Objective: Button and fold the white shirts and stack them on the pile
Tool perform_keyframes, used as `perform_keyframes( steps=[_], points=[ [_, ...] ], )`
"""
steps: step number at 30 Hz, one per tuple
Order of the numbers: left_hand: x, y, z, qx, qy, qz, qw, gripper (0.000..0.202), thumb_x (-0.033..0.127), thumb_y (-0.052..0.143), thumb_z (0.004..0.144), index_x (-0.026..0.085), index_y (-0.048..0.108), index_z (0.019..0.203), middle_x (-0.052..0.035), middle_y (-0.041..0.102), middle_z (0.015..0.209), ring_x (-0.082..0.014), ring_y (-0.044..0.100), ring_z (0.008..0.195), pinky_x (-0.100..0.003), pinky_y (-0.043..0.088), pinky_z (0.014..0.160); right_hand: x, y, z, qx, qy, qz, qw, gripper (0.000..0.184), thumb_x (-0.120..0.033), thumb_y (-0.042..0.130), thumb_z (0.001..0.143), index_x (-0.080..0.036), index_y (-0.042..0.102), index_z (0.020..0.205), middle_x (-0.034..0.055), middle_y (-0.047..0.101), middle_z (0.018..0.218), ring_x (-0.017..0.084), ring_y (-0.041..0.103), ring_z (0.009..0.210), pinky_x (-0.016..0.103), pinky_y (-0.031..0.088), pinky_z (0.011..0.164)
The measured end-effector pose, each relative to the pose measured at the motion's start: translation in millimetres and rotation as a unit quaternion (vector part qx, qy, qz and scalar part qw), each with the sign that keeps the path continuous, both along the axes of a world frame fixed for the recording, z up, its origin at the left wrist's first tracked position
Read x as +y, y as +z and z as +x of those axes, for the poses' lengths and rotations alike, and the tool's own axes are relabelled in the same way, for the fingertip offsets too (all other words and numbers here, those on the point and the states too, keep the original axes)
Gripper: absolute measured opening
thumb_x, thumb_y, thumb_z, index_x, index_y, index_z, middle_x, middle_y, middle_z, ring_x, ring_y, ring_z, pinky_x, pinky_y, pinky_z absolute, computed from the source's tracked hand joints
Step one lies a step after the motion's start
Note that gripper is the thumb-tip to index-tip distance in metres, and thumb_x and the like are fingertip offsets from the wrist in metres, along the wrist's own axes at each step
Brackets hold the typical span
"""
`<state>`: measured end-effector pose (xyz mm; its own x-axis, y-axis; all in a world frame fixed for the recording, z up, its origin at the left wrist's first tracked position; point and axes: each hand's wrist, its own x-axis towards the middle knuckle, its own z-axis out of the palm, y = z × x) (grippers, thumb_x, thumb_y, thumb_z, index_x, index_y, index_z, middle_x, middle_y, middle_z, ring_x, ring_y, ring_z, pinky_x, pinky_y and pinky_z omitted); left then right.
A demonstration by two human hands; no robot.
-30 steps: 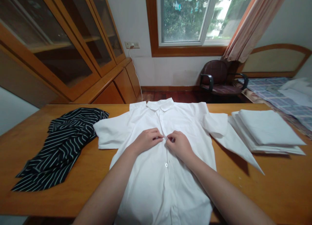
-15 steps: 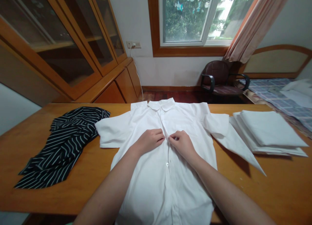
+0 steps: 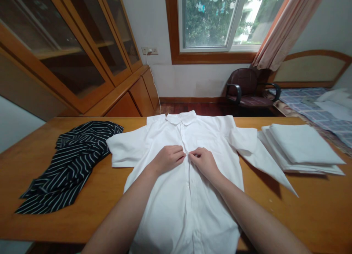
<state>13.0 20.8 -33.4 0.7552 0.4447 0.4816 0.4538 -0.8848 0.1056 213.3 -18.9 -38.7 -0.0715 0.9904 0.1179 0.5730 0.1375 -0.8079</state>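
Note:
A white short-sleeved shirt [image 3: 162,206] lies front side up on the wooden table [image 3: 90,221], its collar toward the far edge. At mid-chest my left hand [image 3: 171,158] pinches the left edge of the front opening. Close beside it, my right hand [image 3: 202,159] pinches the other edge, fingertips almost meeting the left ones. Whatever button is between the fingertips is hidden. Lower on the placket, a small white button [image 3: 188,185] shows, and the two front edges lie slightly apart there.
A crumpled black-and-white striped garment [image 3: 79,162] lies on the left of the table. Folded white cloth [image 3: 305,144] is stacked on the right, one pointed corner reaching toward the shirt. Beyond the table stand a glass-door cabinet [image 3: 90,52], an armchair [image 3: 243,83] and a bed [image 3: 310,103].
The fingertips of both hands have come closer together at the shirt's opening. The front edges below shifted slightly. The whole view moved a little.

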Motion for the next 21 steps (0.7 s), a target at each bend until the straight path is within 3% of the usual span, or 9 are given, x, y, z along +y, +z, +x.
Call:
perform_keyframes(
  steps=[13, 18, 21],
  points=[
    [-0.5, 1.6, 0.5, 0.017, -0.003, 0.004, 1.000, 0.028, 0.019, 0.047, 0.100, 0.018, 0.062, 0.078, -0.0017, 0.059, 0.074, -0.0135, 0.055, 0.067, -0.028, 0.043, 0.061, 1.6, -0.6, 0.8, 0.019, 0.008, -0.021, 1.000, 0.019, -0.025, 0.062, 0.084, -0.022, 0.080, 0.078, 0.0014, 0.073, 0.073, 0.018, 0.062, 0.075, 0.027, 0.041, 0.070],
    [1.2, 0.7, -0.9, 0.010, 0.000, -0.034, 0.999, 0.024, 0.021, 0.048, 0.100, 0.018, 0.063, 0.082, -0.0027, 0.060, 0.079, -0.0141, 0.057, 0.072, -0.028, 0.045, 0.065, 2.4, -0.5, 1.6, -0.008, 0.022, 0.001, 1.000, 0.032, -0.024, 0.056, 0.089, -0.020, 0.072, 0.061, 0.0011, 0.068, 0.065, 0.017, 0.059, 0.071, 0.027, 0.040, 0.069],
    [1.8, 0.3, -1.7, -0.005, 0.008, -0.061, 0.998, 0.021, 0.022, 0.049, 0.101, 0.018, 0.063, 0.086, -0.0031, 0.061, 0.083, -0.0144, 0.059, 0.075, -0.027, 0.047, 0.068, 2.7, -0.9, 2.2, -0.006, 0.029, 0.009, 1.000, 0.033, -0.023, 0.055, 0.090, -0.020, 0.071, 0.061, 0.0010, 0.068, 0.066, 0.017, 0.059, 0.072, 0.027, 0.040, 0.071]
  ],
)
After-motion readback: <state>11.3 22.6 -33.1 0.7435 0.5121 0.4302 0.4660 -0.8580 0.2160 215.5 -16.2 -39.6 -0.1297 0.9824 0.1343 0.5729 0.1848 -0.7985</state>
